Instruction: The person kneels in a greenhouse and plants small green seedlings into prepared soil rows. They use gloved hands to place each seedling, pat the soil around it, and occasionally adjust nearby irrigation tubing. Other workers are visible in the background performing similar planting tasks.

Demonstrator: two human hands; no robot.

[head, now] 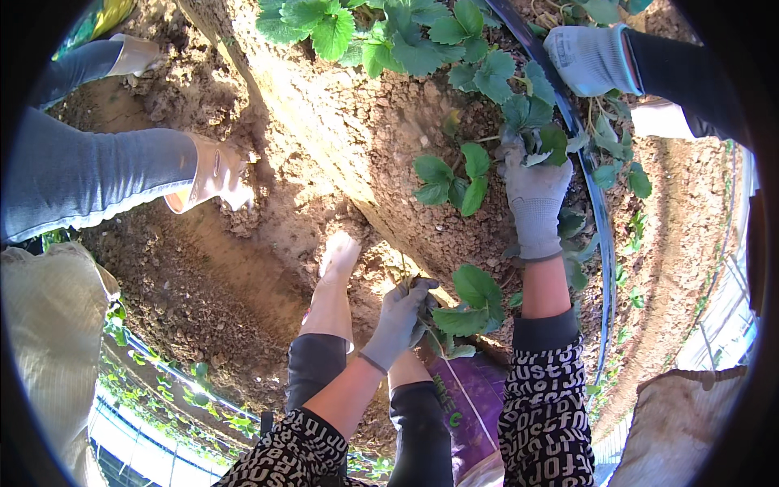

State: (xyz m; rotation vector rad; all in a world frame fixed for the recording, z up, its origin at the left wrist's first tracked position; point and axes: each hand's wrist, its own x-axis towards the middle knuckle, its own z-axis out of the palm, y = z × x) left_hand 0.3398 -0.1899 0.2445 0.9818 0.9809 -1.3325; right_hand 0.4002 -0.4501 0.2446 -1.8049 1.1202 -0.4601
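My left hand, in a grey glove, is closed around a bundle of plant stems above the furrow. A long pale runner trails down from it, and strawberry leaves spread just to its right. My right hand, also gloved, reaches into a strawberry plant on the soil bed. Leaves cover its fingertips, so I cannot tell whether it grips anything. A small strawberry plant grows to the left of that hand.
A black drip hose runs along the bed. Another person's gloved hand rests near it, and that person's boot stands in the furrow at left. A purple sack lies beside my legs. My boot is on the soil.
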